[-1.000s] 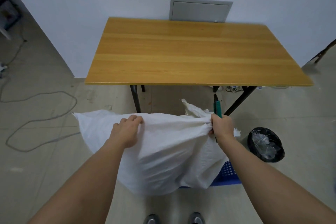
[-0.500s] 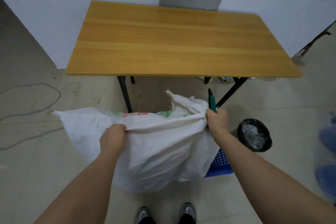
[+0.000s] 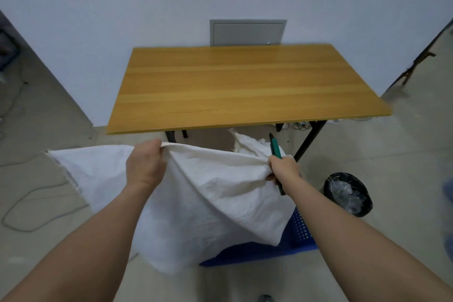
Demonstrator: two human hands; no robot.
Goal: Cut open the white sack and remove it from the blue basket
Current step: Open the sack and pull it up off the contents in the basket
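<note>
Left hand [image 3: 146,167], frame centre-left, closed tight on a pinched fold of the white sack [image 3: 215,193], knuckles up, cloth edge emerging at the thumb. Right hand [image 3: 284,170], right of centre, fisted around bunched sack cloth together with green-handled scissors [image 3: 275,147], blades pointing up toward the wooden table [image 3: 245,86]. Sack stretched between both hands, draped over the blue basket [image 3: 297,230] at lower centre-right; its rim and perforated wall show below the cloth. Black bin [image 3: 348,193] on the floor at right. Against half a second ago: left hand higher, sack edge raised, more basket exposed, coloured print out of sight.
</note>
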